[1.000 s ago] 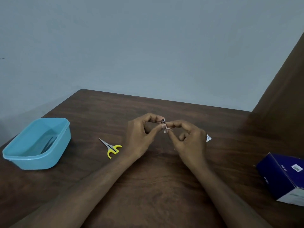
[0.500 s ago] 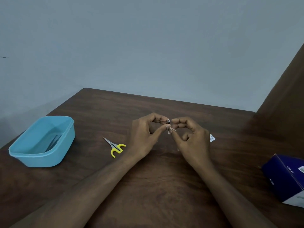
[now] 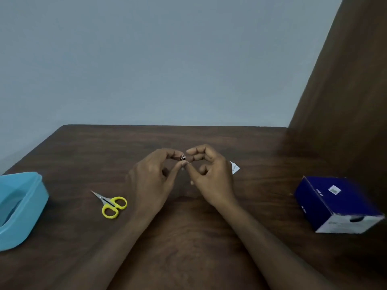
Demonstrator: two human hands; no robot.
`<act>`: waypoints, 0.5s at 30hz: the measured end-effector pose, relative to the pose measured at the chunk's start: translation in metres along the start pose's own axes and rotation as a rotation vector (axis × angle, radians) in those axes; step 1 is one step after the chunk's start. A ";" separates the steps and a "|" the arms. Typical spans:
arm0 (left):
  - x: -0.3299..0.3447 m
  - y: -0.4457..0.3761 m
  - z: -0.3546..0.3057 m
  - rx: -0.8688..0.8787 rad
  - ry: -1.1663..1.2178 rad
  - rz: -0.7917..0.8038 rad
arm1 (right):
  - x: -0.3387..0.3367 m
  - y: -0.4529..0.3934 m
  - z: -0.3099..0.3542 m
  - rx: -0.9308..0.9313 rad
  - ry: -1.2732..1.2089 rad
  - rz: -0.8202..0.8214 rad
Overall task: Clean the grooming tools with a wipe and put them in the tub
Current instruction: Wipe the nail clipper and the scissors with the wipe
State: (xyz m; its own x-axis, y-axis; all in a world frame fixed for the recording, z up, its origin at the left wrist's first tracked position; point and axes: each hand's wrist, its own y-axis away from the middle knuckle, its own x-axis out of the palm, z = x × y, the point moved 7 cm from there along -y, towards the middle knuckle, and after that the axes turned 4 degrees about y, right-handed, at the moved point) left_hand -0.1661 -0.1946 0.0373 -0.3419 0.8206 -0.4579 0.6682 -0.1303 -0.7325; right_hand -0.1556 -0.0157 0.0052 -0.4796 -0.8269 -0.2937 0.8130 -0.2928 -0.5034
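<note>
Brown worktop (image 3: 188, 258) carries everything, w/ a dark wood panel (image 3: 345, 91) rising at right. Blue tub (image 3: 23, 208) sits at far left edge, well apart from the hands. Dark blue box (image 3: 335, 204) lies at right. Left hand (image 3: 150, 181) and right hand (image 3: 211, 176) meet mid-worktop, fingertips together; left pinches a small metal tool (image 3: 182, 157), too small to identify. Right's fingers curl in at the same spot; can't tell if a wipe is held. Yellow-handled scissors (image 3: 111, 203) lie btwn tub and left hand. White packet (image 3: 235, 168) peeks out behind right hand.
</note>
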 end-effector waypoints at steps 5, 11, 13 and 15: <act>0.021 -0.012 0.004 -0.043 0.045 0.043 | 0.003 -0.005 -0.016 0.156 -0.116 0.018; 0.043 -0.013 0.028 -0.162 0.388 0.076 | 0.001 -0.014 -0.021 0.086 0.026 -0.068; 0.045 -0.013 0.028 -0.165 0.408 0.091 | 0.001 -0.013 -0.016 0.020 0.088 -0.094; 0.045 -0.012 0.027 -0.176 0.422 0.078 | 0.002 -0.011 -0.012 -0.001 0.079 -0.100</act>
State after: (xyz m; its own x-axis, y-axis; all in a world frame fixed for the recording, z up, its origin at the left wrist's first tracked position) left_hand -0.2076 -0.1713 0.0119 -0.0114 0.9716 -0.2363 0.7958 -0.1342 -0.5905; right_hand -0.1695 -0.0081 0.0007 -0.5826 -0.7534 -0.3049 0.7596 -0.3713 -0.5341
